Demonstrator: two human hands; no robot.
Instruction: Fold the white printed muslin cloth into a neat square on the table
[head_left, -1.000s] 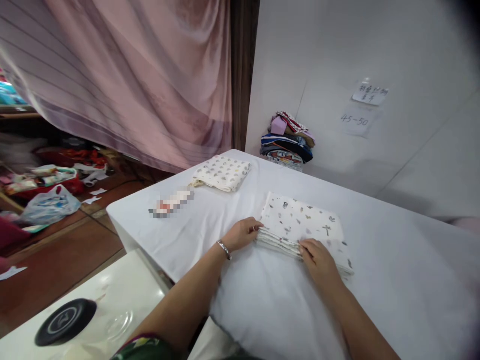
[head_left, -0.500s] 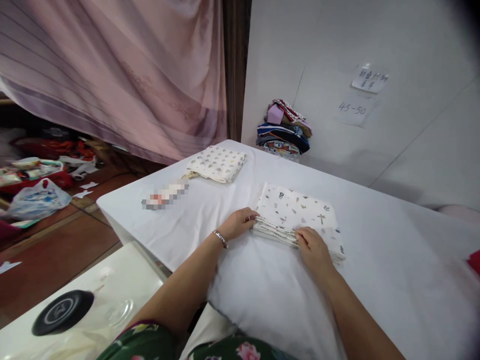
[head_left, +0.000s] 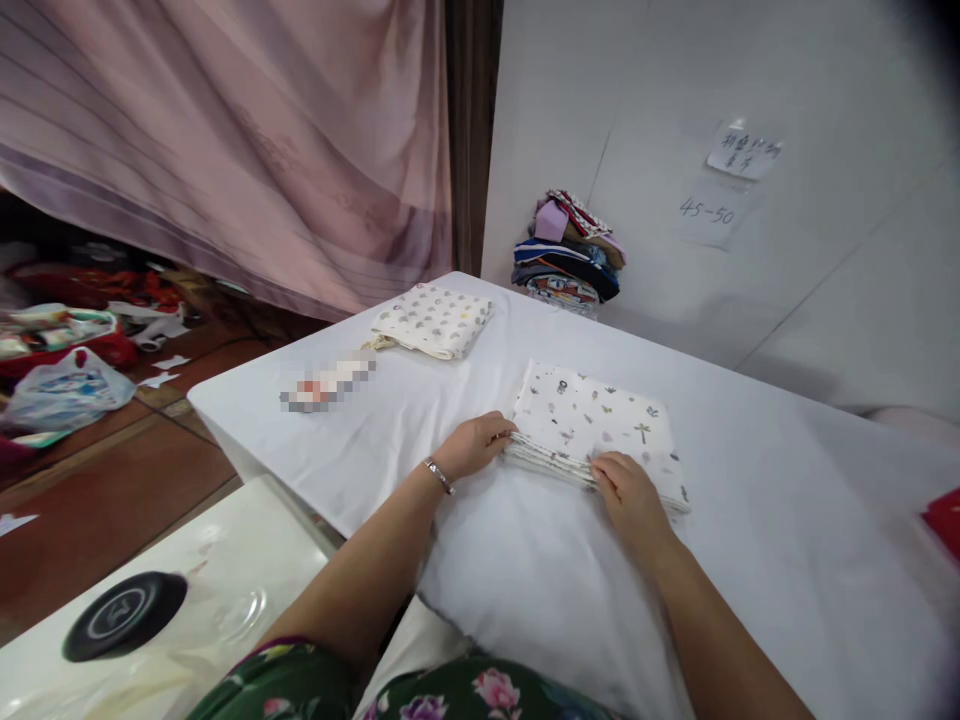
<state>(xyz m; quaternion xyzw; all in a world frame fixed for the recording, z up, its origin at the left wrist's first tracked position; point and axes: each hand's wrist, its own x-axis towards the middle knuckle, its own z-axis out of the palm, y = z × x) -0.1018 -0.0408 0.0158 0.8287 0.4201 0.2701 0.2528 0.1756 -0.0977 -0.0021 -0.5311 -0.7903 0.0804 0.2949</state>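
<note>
A folded white cloth with small printed figures (head_left: 592,425) lies on the white-covered table (head_left: 787,540) in front of me. My left hand (head_left: 474,445) curls around its near left corner, fingertips tucked under the layered edge. My right hand (head_left: 628,495) rests on the near edge of the same cloth, fingers bent and gripping the stacked layers. A second folded cloth with pale dots (head_left: 433,319) lies farther back on the left, touched by neither hand.
A stack of colourful folded clothes (head_left: 570,248) sits at the table's far corner against the white wall. A pink curtain (head_left: 247,140) hangs on the left. Bags and clutter (head_left: 60,370) lie on the brown floor. A white appliance with a black disc (head_left: 124,615) stands near left.
Both hands keep the same hold on the printed cloth. Only the view has shifted slightly, and a red thing now shows at the right edge.
</note>
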